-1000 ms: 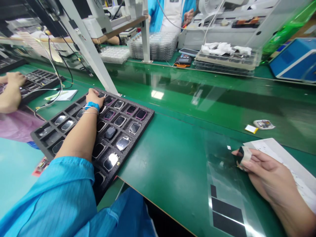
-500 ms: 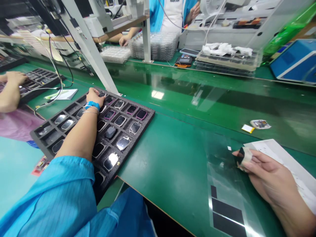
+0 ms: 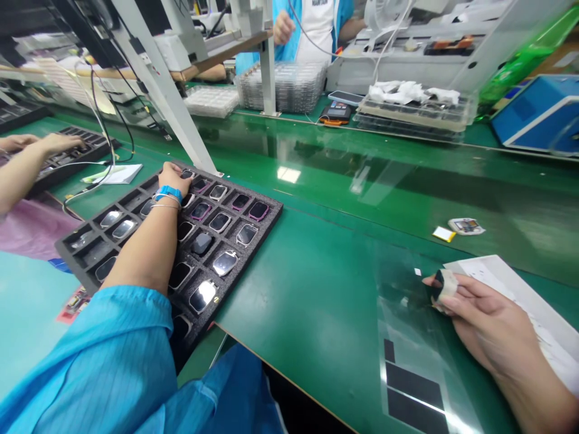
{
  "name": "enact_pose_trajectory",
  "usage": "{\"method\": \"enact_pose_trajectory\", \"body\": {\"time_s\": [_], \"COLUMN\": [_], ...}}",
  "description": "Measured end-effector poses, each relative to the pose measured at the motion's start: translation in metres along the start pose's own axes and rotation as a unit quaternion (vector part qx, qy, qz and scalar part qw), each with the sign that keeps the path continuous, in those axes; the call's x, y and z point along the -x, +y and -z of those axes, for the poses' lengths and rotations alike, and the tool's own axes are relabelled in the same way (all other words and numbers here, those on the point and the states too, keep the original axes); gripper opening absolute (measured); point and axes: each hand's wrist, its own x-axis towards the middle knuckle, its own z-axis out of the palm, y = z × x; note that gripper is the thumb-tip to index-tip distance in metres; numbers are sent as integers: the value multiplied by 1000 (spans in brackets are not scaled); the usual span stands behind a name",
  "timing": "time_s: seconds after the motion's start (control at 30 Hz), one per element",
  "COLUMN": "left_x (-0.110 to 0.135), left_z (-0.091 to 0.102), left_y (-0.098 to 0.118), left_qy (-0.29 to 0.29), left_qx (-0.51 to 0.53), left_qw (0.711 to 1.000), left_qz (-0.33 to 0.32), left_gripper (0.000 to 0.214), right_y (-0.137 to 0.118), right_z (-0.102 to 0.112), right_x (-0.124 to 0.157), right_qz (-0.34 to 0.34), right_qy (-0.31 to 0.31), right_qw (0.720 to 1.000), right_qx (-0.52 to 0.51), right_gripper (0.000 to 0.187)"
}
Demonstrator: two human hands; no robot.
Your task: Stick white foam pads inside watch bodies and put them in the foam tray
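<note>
Smartwatch bodies (image 3: 225,263), glossy glass faces in rounded-square cases, some with pink rims, sit one to a cell in a black foam tray (image 3: 266,229). The tray lies left of centre on a shiny green bench mat (image 3: 298,283). A left hand (image 3: 170,179) rests over the tray's far end, fingers curled down onto the top row, with a blue wristband (image 3: 168,194) and a thin silver bangle (image 3: 165,207) at the wrist and a blue sleeve (image 3: 90,355) below. At lower right, a right hand (image 3: 493,322) has its fingers drawn together, pinching a small black-and-white piece (image 3: 444,286) too small to identify. It hovers over a clear plastic film (image 3: 407,337) printed with black rectangles (image 3: 412,386), beside a white sheet (image 3: 506,277).
</note>
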Motion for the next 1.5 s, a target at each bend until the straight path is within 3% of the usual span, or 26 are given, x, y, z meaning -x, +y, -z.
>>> {"method": "enact_pose_trajectory", "body": {"time_s": [0.2,0.33,0.43,0.53,0.6,0.7,0.77,0.83,0.9,1.0,1.1,1.23,1.4,1.5], "left_x": [-1,6,22,53,87,161,220,275,319,359,373,375,376,377], "left_z": [8,31,51,65,72,81,84,79,63,23,-12,-27,-21,-16], "left_y": [10,24,32,43,55,81,104,129,156,191,211,209,195,196], "left_qy": [-30,-58,-30,37,69,33,-103,-265,-386,-531,-602,-615,-647,-638], "left_qx": [22,59,95,140,169,234,351,419,456,503,548,573,570,575], "left_qw": [999,994,991,986,981,972,925,855,781,664,565,533,507,511], "left_qz": [33,71,91,82,60,-8,-98,-154,-180,-157,-133,-96,8,39], "left_gripper": [40,39,32,36,40,34,28,24,32,53,59,58,61,59], "right_y": [1,2,6,11,12,12,10,8,6,4,3,7,13,13], "right_z": [0,-1,0,1,2,1,-1,-3,-6,-8,-8,-9,-13,-12], "right_x": [1,2,0,-1,0,6,12,20,28,37,41,42,43,42], "right_qz": [38,67,100,125,145,180,198,205,208,234,302,364,408,402], "right_qy": [-42,-64,-70,-65,-64,-68,-72,-81,-90,-95,-64,-26,-28,-71], "right_qw": [998,996,992,990,987,981,978,975,974,968,949,922,894,896], "right_qx": [-12,-14,-1,1,-1,-5,-7,-9,-9,7,64,132,183,177], "right_gripper": [42,42,43,44,45,47,47,47,49,49,42,34,30,34]}}
